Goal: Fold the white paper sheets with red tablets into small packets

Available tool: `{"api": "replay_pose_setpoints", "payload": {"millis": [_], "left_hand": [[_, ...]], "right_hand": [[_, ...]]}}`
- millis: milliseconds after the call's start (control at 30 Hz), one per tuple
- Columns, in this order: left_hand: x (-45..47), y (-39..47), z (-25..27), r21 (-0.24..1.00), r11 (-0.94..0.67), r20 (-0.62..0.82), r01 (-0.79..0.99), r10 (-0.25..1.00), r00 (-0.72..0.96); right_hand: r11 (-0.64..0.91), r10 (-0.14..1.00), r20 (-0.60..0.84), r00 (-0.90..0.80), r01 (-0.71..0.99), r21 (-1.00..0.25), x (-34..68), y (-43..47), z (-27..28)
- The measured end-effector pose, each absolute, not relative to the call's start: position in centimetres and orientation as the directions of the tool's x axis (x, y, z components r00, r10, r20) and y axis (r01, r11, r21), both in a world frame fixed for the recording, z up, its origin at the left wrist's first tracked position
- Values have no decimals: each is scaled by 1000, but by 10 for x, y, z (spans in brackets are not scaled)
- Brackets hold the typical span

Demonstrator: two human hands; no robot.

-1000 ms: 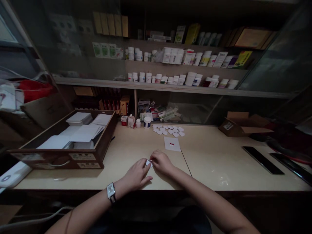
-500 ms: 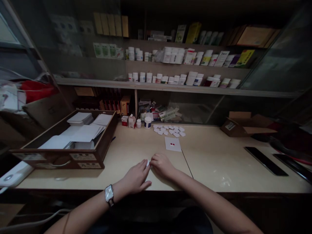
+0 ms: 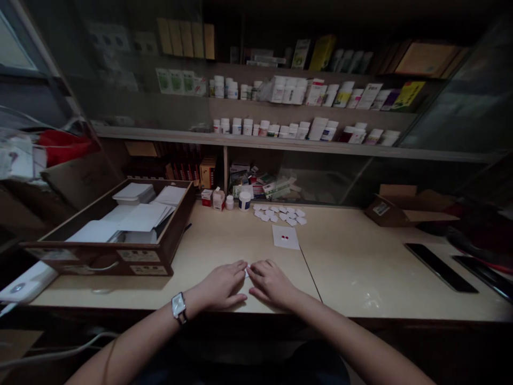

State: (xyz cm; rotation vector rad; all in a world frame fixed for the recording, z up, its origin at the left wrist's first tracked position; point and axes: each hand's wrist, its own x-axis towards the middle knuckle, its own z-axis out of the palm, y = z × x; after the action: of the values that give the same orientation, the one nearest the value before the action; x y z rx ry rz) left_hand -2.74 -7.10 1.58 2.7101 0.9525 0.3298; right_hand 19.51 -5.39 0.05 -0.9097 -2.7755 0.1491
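Note:
A small folded piece of white paper [image 3: 247, 272] lies on the desk near its front edge, mostly covered by my fingers. From the left, my left hand [image 3: 225, 284] holds it down with its fingers together and its thumb apart. My right hand [image 3: 271, 282] grips the other side, fingers bent over the paper. Beyond them lies a flat white paper square [image 3: 286, 237] with a few red and white pills [image 3: 284, 238] in its middle. Several small folded white paper packets [image 3: 279, 214] are spread behind it.
An open wooden drawer [image 3: 166, 259] with stacks of white paper stands at left. A white tub [image 3: 244, 201], a small bottle [image 3: 230, 202] and small boxes [image 3: 218, 200] line the back. At right are a cardboard box [image 3: 380, 210] and a black phone [image 3: 440, 267]. Shelves hold medicine bottles [image 3: 288, 91].
My right hand has opened from a tighter pinch, its thumb now apart and lower near the left thumb. Both hands still hold the folded paper. The view has shifted slightly.

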Motion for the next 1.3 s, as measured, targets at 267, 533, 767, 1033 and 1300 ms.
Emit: {"api": "replay_pose_setpoints", "payload": {"millis": [267, 533, 767, 1033, 1300], "left_hand": [[-25, -72, 9, 283, -754, 141, 592, 644, 752], [-17, -76, -3, 243, -716, 173, 654, 695, 698], [-5, -78, -10, 265, -637, 252, 724, 771, 585], [10, -61, 4, 484, -384, 150, 786, 922, 358], [11, -57, 1, 641, -301, 254, 706, 951, 176]], "right_hand": [[742, 650, 40, -759, 623, -250, 208, -71, -2], [490, 869, 160, -469, 761, -426, 215, -52, 4], [412, 896, 134, -422, 682, -605, 201, -30, -2], [369, 892, 104, -439, 576, -729, 190, -11, -10], [-150, 925, -146, -350, 14, -989, 177, 0, -20]]}}
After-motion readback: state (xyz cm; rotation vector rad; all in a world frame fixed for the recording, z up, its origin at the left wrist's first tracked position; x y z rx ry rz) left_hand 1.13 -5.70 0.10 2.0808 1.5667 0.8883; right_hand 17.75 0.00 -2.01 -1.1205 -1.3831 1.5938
